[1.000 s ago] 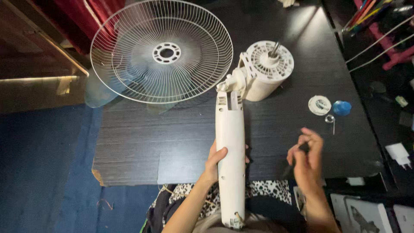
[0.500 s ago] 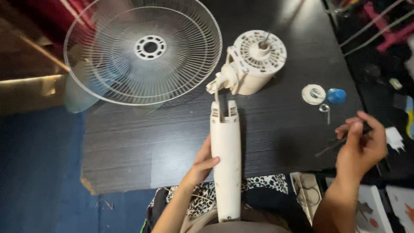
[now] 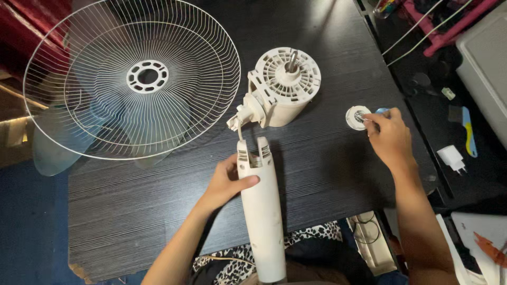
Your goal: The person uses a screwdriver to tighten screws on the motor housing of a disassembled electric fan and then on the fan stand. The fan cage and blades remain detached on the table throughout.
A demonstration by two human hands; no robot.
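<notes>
Cream plastic fan column [image 3: 261,211] gripped by left hand [image 3: 224,182]; right hand [image 3: 390,138] pinches ribbed white cap [image 3: 358,117].

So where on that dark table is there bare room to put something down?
Bare patches: between the white stand column and the right hand, and the near-left corner below the wire fan guard. It is crowded around the motor housing and the small round cap.

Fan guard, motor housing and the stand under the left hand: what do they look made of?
Fan guard: thin white wire, likely coated metal, judging by the fine spokes and rings. Motor housing: cream moulded plastic, matte, with vent slots; the shaft in its middle looks like bare metal. Stand, gripped by the left hand: the same cream plastic, smooth, slightly scuffed.
</notes>
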